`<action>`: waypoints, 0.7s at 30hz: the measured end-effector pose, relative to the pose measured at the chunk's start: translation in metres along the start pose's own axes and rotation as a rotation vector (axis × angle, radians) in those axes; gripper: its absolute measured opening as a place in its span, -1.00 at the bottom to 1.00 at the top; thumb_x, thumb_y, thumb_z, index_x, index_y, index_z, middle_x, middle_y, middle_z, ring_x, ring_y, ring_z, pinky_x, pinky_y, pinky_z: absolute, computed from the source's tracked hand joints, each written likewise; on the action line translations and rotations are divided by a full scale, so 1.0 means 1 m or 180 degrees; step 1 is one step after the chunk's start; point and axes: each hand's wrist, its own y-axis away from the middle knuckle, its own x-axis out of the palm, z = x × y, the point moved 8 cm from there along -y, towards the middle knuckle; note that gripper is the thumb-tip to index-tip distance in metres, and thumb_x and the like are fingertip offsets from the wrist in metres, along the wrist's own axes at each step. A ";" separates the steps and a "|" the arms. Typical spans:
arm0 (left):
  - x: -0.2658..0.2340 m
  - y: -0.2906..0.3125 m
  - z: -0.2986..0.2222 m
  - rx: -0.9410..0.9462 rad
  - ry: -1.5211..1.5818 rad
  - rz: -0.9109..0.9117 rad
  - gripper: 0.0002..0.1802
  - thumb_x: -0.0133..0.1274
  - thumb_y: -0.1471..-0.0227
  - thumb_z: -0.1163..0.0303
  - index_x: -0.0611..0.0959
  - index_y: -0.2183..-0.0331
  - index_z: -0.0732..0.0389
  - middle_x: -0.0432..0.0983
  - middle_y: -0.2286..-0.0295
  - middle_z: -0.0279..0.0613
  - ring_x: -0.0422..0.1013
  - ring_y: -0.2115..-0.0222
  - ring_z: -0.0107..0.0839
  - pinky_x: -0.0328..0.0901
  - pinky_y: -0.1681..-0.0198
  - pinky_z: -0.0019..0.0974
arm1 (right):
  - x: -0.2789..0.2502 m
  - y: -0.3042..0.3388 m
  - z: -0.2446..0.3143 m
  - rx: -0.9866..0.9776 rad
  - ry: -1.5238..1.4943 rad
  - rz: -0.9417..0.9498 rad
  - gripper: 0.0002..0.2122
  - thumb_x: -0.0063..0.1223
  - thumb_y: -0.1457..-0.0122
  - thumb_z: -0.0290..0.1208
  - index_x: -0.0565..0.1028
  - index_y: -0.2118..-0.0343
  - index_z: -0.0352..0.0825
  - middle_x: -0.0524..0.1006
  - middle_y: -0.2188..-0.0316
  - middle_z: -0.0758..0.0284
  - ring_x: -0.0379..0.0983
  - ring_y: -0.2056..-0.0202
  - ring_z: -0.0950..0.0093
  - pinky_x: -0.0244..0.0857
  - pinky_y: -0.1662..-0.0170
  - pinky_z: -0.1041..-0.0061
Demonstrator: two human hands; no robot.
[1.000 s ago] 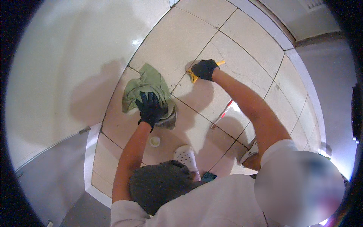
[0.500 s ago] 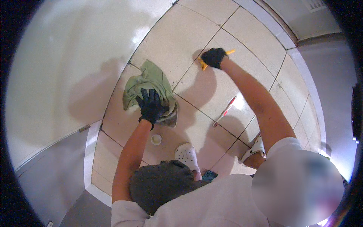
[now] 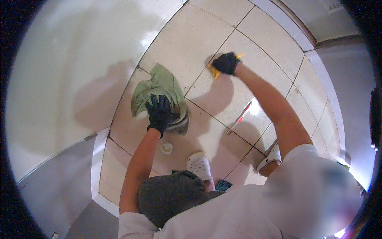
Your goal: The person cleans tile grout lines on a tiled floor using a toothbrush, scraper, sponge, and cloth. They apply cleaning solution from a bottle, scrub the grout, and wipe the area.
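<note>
Two gloved hands down: left hand spread flat on green cloth at left; right hand clenched around yellow tool on far tile floor.

Cream tiled floor carries green cloth, small white cap, red-and-white stick (on tile seam).
</note>
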 end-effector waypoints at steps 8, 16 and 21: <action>0.005 0.003 0.001 -0.0028 -0.0012 -0.0224 -0.05 0.05 0.34 -0.26 0.36 0.00 0.24 0.16 -0.03 -0.03 -0.13 -0.13 0.15 -0.22 -0.04 0.38 | -0.020 0.002 0.076 -0.0114 -0.0409 -0.0122 -0.74 -0.20 -0.06 -0.14 0.54 0.47 -0.10 0.55 0.49 0.27 0.51 0.40 0.28 0.32 0.41 0.17; 0.012 0.003 0.002 -0.0093 -0.0230 -0.0220 -0.13 0.02 0.28 -0.20 0.37 0.03 0.23 0.14 -0.05 -0.04 -0.15 -0.13 0.16 -0.18 -0.03 0.38 | -0.007 -0.003 -0.007 0.0331 -0.0379 -0.0142 -0.77 -0.13 0.01 -0.11 0.54 0.53 -0.07 0.55 0.52 0.33 0.51 0.42 0.33 0.29 0.41 0.16; 0.010 0.004 0.002 -0.0172 -0.0114 0.0135 -0.11 0.00 0.26 -0.19 0.33 -0.01 0.24 0.11 -0.07 -0.03 -0.20 -0.14 0.17 -0.19 -0.03 0.39 | -0.034 0.011 0.067 0.0186 -0.0445 -0.0022 -0.79 -0.12 0.02 -0.21 0.56 0.53 -0.12 0.56 0.50 0.29 0.51 0.37 0.30 0.26 0.36 0.15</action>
